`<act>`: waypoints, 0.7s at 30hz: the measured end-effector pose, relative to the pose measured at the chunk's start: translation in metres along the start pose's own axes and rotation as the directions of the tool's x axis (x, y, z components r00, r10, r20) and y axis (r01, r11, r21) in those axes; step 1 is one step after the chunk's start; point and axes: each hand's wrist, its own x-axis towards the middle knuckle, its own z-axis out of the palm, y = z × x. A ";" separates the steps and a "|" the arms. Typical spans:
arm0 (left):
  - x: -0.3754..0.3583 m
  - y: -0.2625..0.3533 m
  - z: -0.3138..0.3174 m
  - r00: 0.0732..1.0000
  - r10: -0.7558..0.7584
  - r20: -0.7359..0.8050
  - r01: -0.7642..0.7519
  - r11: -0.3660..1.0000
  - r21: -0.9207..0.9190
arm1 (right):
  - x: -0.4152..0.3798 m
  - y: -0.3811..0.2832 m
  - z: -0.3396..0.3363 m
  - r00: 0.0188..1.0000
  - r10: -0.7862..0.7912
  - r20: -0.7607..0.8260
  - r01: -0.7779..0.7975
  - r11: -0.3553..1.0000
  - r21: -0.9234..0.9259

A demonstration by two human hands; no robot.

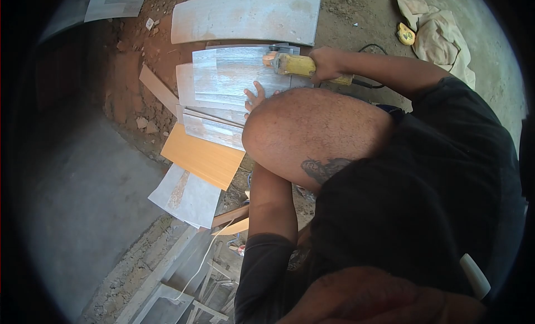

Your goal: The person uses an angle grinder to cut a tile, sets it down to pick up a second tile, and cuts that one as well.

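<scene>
My right hand (327, 65) is wrapped around the yellow body of an angle grinder (298, 65). The grinder's head lies over the right part of a grey-white, wood-patterned tile (228, 73), its small dark disc close to the tile's far edge. Reaching under my bent knee, my left hand (256, 96) rests with fingers spread on the near part of that tile; the knee hides the rest of the hand. Below it lie another patterned tile (209, 129) and narrow strips.
A thick pale slab (245, 16) lies beyond the tile. Nearer are an orange-brown board (200, 154) and a white sheet (189, 198). A yellow tape measure (406, 34) sits beside a beige cloth (443, 40). The grinder's black cord (370, 85) loops on the ground. Rubble (146, 125) borders the left side.
</scene>
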 end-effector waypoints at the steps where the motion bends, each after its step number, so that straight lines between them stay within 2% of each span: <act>1: -0.002 0.002 -0.001 1.000 -0.001 0.001 0.001 1.000 0.000 | -0.001 0.003 0.002 1.000 -0.025 -0.017 0.025 1.000 0.008; 6: -0.012 0.011 -0.001 0.998 0.051 0.023 -0.052 0.998 0.044 | -0.020 0.008 0.000 0.998 -0.060 -0.033 0.060 0.998 -0.010; 7: -0.013 0.013 -0.003 0.999 0.045 0.011 -0.045 0.999 0.026 | -0.023 0.011 0.000 1.000 -0.011 0.002 0.011 0.999 0.030; 8: -0.012 0.013 -0.007 1.000 0.027 -0.013 -0.027 1.000 -0.005 | -0.024 0.012 -0.004 0.999 0.025 0.038 -0.027 0.998 0.052; 10: -0.008 0.012 -0.020 0.995 -0.046 -0.090 0.036 0.993 -0.109 | -0.039 0.012 -0.011 0.999 -0.028 -0.019 0.030 0.990 0.138; 12: -0.009 0.014 -0.015 0.988 0.010 -0.151 -0.021 0.997 -0.071 | -0.047 0.010 -0.020 0.999 -0.011 -0.035 0.016 0.990 0.138; 13: -0.002 0.009 -0.005 0.972 0.026 -0.233 -0.052 0.993 -0.105 | -0.051 0.011 -0.023 0.998 -0.039 -0.057 0.046 0.990 0.134; 14: 0.003 0.006 -0.004 0.968 -0.036 -0.247 -0.011 0.983 -0.185 | -0.054 0.011 -0.032 0.996 -0.061 -0.072 0.069 0.989 0.127; 15: 0.007 0.002 0.001 0.957 -0.012 -0.289 -0.043 0.982 -0.182 | -0.058 0.003 -0.042 0.996 -0.090 -0.020 0.091 0.995 0.050; 16: 0.007 0.000 0.014 0.947 0.012 -0.322 -0.071 0.982 -0.173 | -0.065 -0.007 -0.048 0.995 -0.067 -0.072 0.074 0.992 0.105; 17: 0.005 0.006 0.031 0.951 -0.045 -0.305 -0.033 0.968 -0.248 | -0.070 -0.012 -0.054 0.992 -0.031 -0.125 0.052 0.984 0.167; 18: 0.003 0.010 0.044 0.935 -0.030 -0.353 -0.042 0.980 -0.197 | -0.069 -0.003 -0.058 0.996 -0.044 -0.077 0.053 0.992 0.112; 20: 0.003 0.014 0.052 0.887 0.035 -0.460 -0.061 0.997 -0.043 | -0.058 0.013 -0.064 0.987 -0.112 -0.111 0.143 0.932 0.334; 21: 0.002 0.014 0.053 0.900 0.079 -0.429 -0.108 0.993 -0.045 | -0.057 0.015 -0.069 0.989 -0.119 -0.090 0.142 0.939 0.313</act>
